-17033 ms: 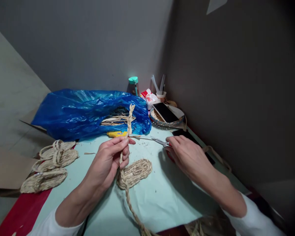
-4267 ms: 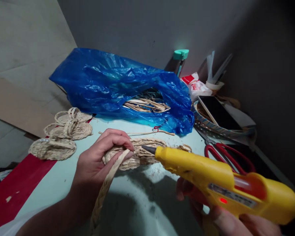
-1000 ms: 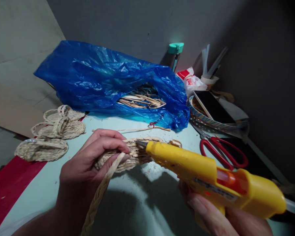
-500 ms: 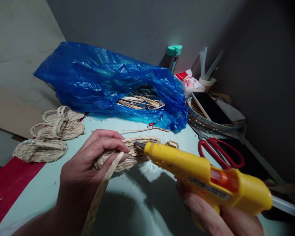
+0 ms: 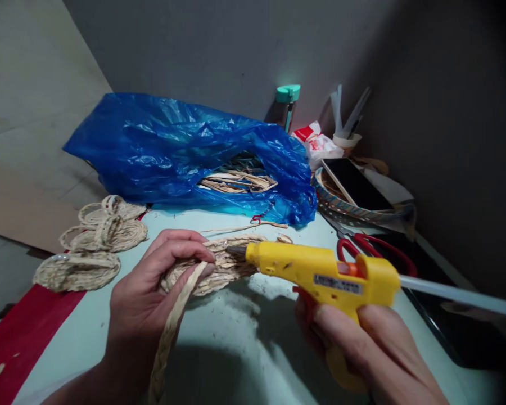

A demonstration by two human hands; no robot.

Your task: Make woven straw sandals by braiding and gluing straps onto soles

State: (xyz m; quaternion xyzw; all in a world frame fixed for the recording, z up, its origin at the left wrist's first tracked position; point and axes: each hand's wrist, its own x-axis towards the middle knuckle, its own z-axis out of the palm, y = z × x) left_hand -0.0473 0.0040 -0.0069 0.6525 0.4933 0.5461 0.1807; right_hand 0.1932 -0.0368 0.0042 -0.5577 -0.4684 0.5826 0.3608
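The braided coil [image 5: 236,265] and loose braid [image 5: 167,337] are pinched by the left hand [image 5: 147,287], mid-scene over the worktop [image 5: 82,334]! On the right, the glue gun [image 5: 295,261] is gripped by the right hand [image 5: 369,346], nozzle [image 5: 236,251] seemingly touched to the coil.

From where I stood, the left hand [image 5: 141,292] covered much of the woven oval's [image 5: 236,264] nine o'clock side, and the braid [image 5: 171,332] it pinched ran out of sight at seven. Part of the right hand [image 5: 375,343] was lost behind the glue gun [image 5: 293,260], whose label [image 5: 337,283] was too blurred to read. The glue stick [image 5: 455,292] was cut off towards four. The blue bag [image 5: 160,146] at ten partly hid dry strips [image 5: 236,183].
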